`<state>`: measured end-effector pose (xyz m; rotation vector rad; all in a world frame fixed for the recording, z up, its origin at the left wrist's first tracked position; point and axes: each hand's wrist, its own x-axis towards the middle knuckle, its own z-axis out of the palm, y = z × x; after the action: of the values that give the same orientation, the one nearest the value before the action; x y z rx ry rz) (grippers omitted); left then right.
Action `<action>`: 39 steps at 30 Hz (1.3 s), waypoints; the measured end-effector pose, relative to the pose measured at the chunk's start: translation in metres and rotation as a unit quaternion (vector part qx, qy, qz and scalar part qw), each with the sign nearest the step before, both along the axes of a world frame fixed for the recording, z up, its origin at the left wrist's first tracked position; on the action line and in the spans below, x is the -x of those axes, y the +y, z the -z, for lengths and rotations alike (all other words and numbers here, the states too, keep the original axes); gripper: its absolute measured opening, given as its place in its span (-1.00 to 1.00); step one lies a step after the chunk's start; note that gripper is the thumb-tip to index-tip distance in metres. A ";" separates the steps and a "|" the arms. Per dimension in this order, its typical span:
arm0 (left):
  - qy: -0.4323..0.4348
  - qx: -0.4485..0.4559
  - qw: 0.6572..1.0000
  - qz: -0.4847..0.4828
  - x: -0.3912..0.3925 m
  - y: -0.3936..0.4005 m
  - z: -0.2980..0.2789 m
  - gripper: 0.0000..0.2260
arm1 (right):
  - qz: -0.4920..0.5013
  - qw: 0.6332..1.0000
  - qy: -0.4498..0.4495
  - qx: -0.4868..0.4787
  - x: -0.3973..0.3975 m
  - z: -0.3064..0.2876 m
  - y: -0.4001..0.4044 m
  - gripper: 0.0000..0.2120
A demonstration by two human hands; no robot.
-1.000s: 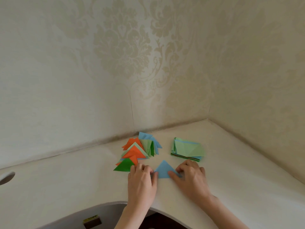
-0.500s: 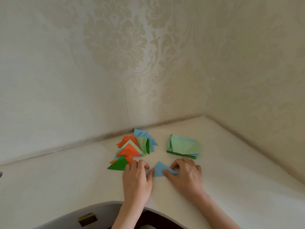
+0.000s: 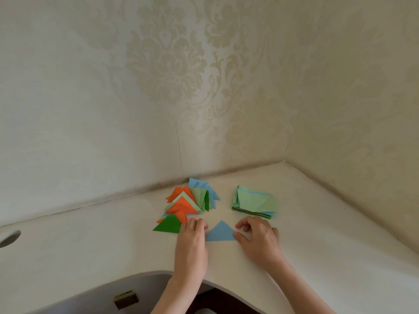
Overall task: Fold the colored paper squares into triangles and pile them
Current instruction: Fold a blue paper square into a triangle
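Observation:
A folded blue paper triangle point(image 3: 221, 232) lies flat on the white table, apex pointing away from me. My left hand point(image 3: 192, 242) rests palm down at its left corner, fingers loosely curled, fingertips touching that corner. On the other side, the thumb tip of my right hand point(image 3: 258, 239) touches the right corner, and its fingers are bent and off the paper. A spread pile of folded triangles point(image 3: 188, 203) in orange, green, light green and blue lies just behind my left hand. A stack of unfolded paper squares point(image 3: 255, 203), light green on top, sits behind my right hand.
The white table point(image 3: 317, 245) fits into a corner between two patterned wallpapered walls. Its near edge curves inward between my forearms. A round hole point(image 3: 9, 238) is cut in the tabletop at far left. A small dark box point(image 3: 125, 299) lies below the table edge.
Both hands have slid outward off the blue triangle, so its whole face now shows. The view has also shifted slightly.

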<state>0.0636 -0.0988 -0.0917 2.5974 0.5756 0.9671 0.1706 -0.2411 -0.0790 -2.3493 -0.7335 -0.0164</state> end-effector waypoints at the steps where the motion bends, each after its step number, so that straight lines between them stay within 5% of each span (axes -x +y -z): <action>1: 0.003 -0.009 1.000 -0.002 0.000 -0.004 -0.003 -0.81 | 0.000 1.000 -0.004 -0.002 0.001 0.000 0.000 -0.85; 13: 0.107 0.184 0.977 -0.011 -0.014 -0.020 -0.024 -0.74 | -0.001 1.000 -0.022 -0.003 0.000 0.001 0.000 -0.88; 18: 0.042 0.166 0.985 0.013 -0.006 -0.025 -0.018 -0.97 | -0.006 0.998 -0.044 -0.041 0.002 0.006 -0.002 -0.85; 24: -0.028 0.189 0.982 -0.016 0.027 0.013 -0.026 -0.89 | 0.023 0.980 -0.115 -0.159 -0.013 -0.001 -0.004 -0.79; 31: 0.037 0.171 0.981 -0.081 0.051 0.061 -0.020 -0.90 | 0.068 0.970 -0.233 0.015 -0.042 0.002 0.005 -0.69; 35: 0.036 0.142 0.985 -0.089 0.043 0.067 -0.011 -0.90 | 0.067 0.971 -0.227 0.000 -0.043 0.007 0.011 -0.96; 39: 0.020 0.098 0.989 -0.108 0.028 0.072 -0.009 -0.87 | 0.076 0.967 -0.242 -0.025 -0.043 0.008 0.011 -0.92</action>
<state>0.0353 -0.0265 -0.0825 2.4207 0.9279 0.8746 0.2136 -0.2298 -0.0866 -2.3670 -0.7626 -0.6871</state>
